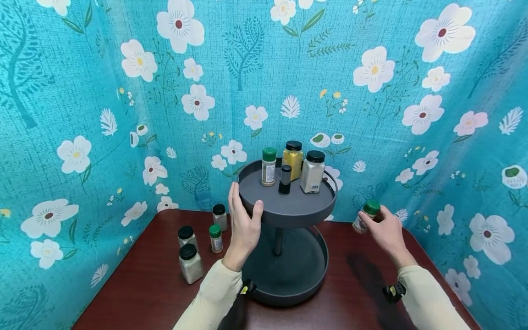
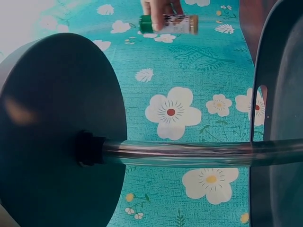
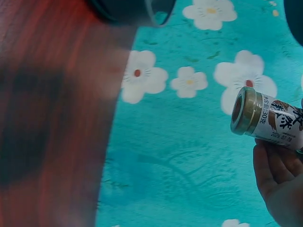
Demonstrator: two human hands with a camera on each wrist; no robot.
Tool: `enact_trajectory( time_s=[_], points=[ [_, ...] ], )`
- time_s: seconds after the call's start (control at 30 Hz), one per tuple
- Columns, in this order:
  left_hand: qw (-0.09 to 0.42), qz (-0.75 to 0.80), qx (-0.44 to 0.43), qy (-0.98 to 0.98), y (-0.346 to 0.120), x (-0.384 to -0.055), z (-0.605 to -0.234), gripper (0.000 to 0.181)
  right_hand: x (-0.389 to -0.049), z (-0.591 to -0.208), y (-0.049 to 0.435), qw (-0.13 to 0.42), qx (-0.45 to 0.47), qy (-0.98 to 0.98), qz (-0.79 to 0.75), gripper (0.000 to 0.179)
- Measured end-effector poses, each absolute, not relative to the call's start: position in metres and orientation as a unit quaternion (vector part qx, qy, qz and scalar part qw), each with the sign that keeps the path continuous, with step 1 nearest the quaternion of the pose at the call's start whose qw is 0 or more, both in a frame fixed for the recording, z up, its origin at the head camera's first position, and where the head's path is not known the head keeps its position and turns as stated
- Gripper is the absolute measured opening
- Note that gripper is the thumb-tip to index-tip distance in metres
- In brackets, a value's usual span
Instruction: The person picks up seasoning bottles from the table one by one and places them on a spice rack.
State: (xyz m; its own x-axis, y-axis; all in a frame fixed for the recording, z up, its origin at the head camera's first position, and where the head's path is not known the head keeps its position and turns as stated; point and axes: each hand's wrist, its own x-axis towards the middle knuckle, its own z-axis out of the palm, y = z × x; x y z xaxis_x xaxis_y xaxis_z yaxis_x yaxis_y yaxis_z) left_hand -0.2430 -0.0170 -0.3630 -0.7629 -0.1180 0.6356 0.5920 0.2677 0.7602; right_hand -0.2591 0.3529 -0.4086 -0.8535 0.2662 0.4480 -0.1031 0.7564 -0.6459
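My right hand (image 1: 387, 231) grips a green-capped spice jar (image 1: 365, 219) in the air to the right of a dark grey two-tier turntable rack (image 1: 284, 217). The right wrist view shows this jar's labelled side and glass base. My left hand (image 1: 244, 224) rests against the left rim of the upper tier, its fingers straight. On that tier stand a green-capped jar (image 1: 268, 167), a yellow-filled jar (image 1: 293, 160) with a black cap, a small black-capped bottle (image 1: 285, 180) and a square jar (image 1: 312, 172) of pale powder. The lower tier (image 1: 288, 270) shows a bare surface around the metal post (image 2: 189, 153).
Left of the rack, several jars stand on the dark red table (image 1: 136, 275): two black-capped jars (image 1: 191, 264) (image 1: 187, 238) in front, another black-capped jar (image 1: 220, 217) behind, and a green-capped jar (image 1: 216, 239). A turquoise floral cloth (image 1: 264, 68) hangs around the table.
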Motion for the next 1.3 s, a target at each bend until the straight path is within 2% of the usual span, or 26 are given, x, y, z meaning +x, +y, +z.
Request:
enact_trajectory(
  time_s=[0.23, 0.47, 0.97, 1.3],
  points=[
    [0.295, -0.588, -0.166, -0.735, -0.017, -0.244, -0.364, 0.078, -0.248, -0.380, 0.341, 0.282, -0.018, -0.889, 0.360, 0.046],
    [0.299, -0.588, -0.165, -0.733, -0.016, -0.244, -0.365, 0.077, -0.239, -0.356, 0.332, 0.328, -0.007, -0.882, 0.337, 0.037],
    [0.313, -0.570, -0.155, -0.744, -0.013, -0.239, -0.364, 0.077, -0.223, -0.298, 0.308, 0.367, 0.028, -0.861, 0.351, 0.036],
    [0.318, -0.565, -0.149, -0.746, -0.011, -0.236, -0.363, 0.079, -0.222, -0.274, 0.297, 0.381, 0.048, -0.856, 0.346, 0.032]
  ],
)
